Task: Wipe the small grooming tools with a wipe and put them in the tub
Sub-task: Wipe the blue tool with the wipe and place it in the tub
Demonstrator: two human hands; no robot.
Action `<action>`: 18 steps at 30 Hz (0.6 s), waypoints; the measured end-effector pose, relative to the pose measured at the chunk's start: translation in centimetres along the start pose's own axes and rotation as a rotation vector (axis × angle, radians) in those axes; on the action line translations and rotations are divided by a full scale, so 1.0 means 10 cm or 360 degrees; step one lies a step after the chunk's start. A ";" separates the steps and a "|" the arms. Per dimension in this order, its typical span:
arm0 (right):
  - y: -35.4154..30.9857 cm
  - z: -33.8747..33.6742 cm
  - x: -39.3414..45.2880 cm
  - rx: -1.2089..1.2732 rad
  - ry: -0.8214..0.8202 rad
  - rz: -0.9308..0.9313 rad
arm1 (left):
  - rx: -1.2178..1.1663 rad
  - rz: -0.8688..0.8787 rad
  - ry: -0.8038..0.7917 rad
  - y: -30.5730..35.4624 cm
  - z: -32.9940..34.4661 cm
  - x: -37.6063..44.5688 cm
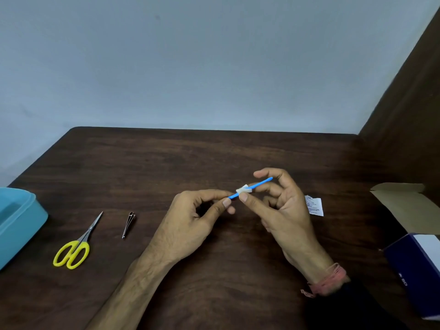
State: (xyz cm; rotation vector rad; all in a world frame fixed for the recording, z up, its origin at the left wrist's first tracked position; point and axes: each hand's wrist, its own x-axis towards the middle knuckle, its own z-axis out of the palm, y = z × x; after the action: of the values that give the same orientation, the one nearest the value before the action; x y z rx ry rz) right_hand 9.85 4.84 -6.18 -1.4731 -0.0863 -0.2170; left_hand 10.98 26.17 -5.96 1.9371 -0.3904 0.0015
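Over the middle of the dark wooden table [190, 153] my left hand [190, 220] pinches the near end of a thin blue stick tool [260, 183]. My right hand [281, 206] pinches a small folded white wipe [243, 189] around the tool's shaft, thumb below and fingers behind. The tool slants up to the right, its far tip free. Yellow-handled scissors [76, 246] and a small metal nail clipper [128, 223] lie on the table at the left. The light-blue tub [21, 225] stands at the left edge, partly out of view.
A torn white wipe sachet [314, 206] lies just right of my right hand. An open cardboard box [404, 206] and a dark blue box [419, 270] sit at the right edge. A wall runs along the table's far side.
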 end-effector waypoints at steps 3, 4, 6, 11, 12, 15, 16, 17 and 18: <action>0.00 0.02 0.00 -0.0065 -0.0039 0.0001 | 0.0021 0.0004 0.0020 0.01 -0.01 0.00; 0.00 0.02 -0.01 -0.0123 -0.0065 -0.0012 | 0.0025 0.0024 0.0004 0.01 -0.01 0.00; 0.00 0.02 -0.02 -0.0201 -0.0089 -0.0027 | 0.0039 0.0055 -0.0021 0.01 -0.01 0.00; -0.05 0.01 -0.02 -0.0127 -0.0009 -0.0026 | 0.0051 0.0051 0.0013 0.02 0.00 0.00; -0.05 0.02 -0.02 -0.0140 -0.0014 -0.0024 | 0.0044 0.0049 0.0014 0.01 0.00 0.00; -0.04 0.04 -0.04 -0.0207 -0.0083 -0.0034 | 0.0043 0.0051 -0.0005 -0.02 0.00 0.00; -0.05 0.04 -0.04 -0.0202 -0.0079 -0.0030 | 0.0042 0.0054 -0.0006 -0.01 0.01 0.00; -0.05 0.03 -0.03 -0.0183 -0.0055 -0.0024 | 0.0041 0.0055 -0.0007 -0.01 0.01 0.00; -0.06 0.03 -0.03 -0.0154 -0.0020 -0.0020 | 0.0041 0.0051 -0.0007 -0.01 0.01 0.00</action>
State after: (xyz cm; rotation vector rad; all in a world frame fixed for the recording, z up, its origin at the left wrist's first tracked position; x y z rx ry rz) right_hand 9.49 5.10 -5.65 -1.5708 -0.0965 -0.2246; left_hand 10.99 26.15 -6.06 1.9565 -0.4264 0.0232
